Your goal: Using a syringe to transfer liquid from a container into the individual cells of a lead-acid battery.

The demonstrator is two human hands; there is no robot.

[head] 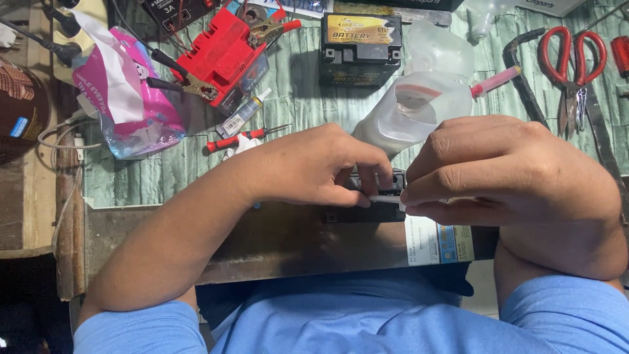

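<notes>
Desk (295,131), green plank-pattern top, fills upper 2/3 of frame; dark front edge runs across the middle.

Right hand (517,174), centre-right: fingers curled together, thumb + forefinger pinching the right end of a thin white stick (385,198). Left hand (314,167), centre: fingers bent down, tips pressed on the stick's left end and on a small black battery (367,211) under both hands at the desk's front edge. Most of that battery is hidden by the hands.

Pink-and-white plastic pkg (128,92), upper left, crumpled bag shape, lying on its side.

Red battery (226,56), top centre-left, tilted, w/ clamps clipped on it: one red-handled clamp (275,27) at its upper right, one black-handled clamp (177,78) at its lower left.

Black battery w/ yellow rectangular label (360,46), top centre, just right of the red one.

Clear plastic jug (419,98), upper centre-right, cut open, lying just above the hands; pink syringe (495,82) pokes out at its right.

Red-handled scissors (573,65), upper right, blades pointing down.

White-and-blue rectangular label (439,244), lower centre-right, on the desk's front face below the right hand.

Red-handled screwdriver (239,139), centre-left, near the left hand. Small white tube w/ label (244,115), just above it, slanted.
</notes>
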